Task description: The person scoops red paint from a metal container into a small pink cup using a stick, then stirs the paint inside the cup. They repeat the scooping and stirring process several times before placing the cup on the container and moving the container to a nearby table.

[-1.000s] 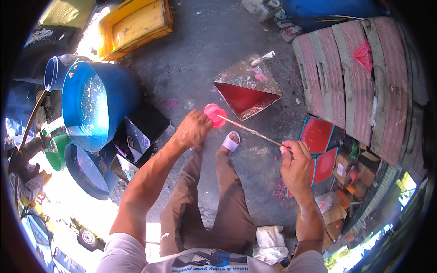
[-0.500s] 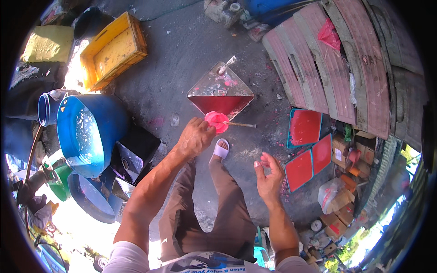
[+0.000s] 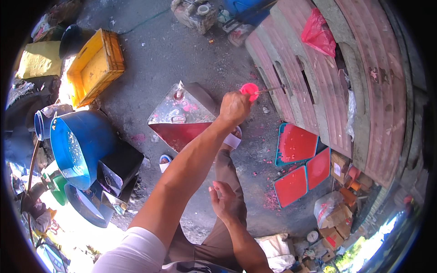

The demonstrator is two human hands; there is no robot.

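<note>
My left hand [image 3: 235,108] is closed on a small bright pink cup [image 3: 249,92]. A thin stick [image 3: 271,88] juts out from the cup to the right. My left arm reaches across my body to the right, past a square metal tin [image 3: 169,108] smeared with pink, whose lower part shows deep red. Part of the tin is hidden behind my forearm. Low in front of my body, my right hand [image 3: 223,201] holds nothing; its fingers are slightly bent and apart.
Right of me, three shallow teal-edged trays [image 3: 291,185] with red filling lie on the ground. Ridged boards [image 3: 291,68] carry a pink plastic bag [image 3: 318,34]. A yellow crate [image 3: 98,66], a blue barrel [image 3: 86,145] and a black container [image 3: 119,164] stand at left.
My left hand has swung right and farther away, carrying the cup from in front of the tin to near the boards. My right hand has moved left. The view has shifted and turned.
</note>
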